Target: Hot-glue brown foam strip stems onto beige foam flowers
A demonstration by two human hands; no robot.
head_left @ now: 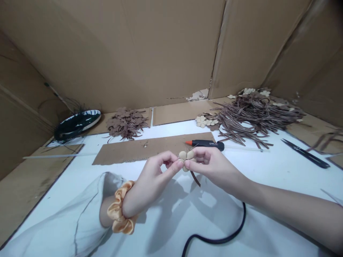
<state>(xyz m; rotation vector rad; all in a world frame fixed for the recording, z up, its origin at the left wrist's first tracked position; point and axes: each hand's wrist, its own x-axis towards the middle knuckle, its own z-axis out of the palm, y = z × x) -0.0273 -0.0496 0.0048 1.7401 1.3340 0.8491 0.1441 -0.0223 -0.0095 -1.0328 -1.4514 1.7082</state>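
Between my two hands, above the white table, is a small beige flower cutout [182, 155] with rounded petals. My left hand [160, 169] pinches its left side between thumb and fingers. On the other side, my right hand [211, 166] pinches the flower with thumb and forefinger. A brown cord [195, 179] hangs down below the flower, and its upper end is hidden by the fingers. Just behind my right hand lies a black glue gun [207, 144] with an orange tip, resting on a cardboard strip [118, 151].
Brown flower pieces with cords [125, 123] lie at back left, beside a plate [92, 121] holding dark thread. A large pile of brown cords [254, 114] and beige flowers [205, 121] sits back right. Black tweezers [305, 154] lie right; a black cable [214, 241] curves in front. Cardboard walls [160, 53] enclose the table.
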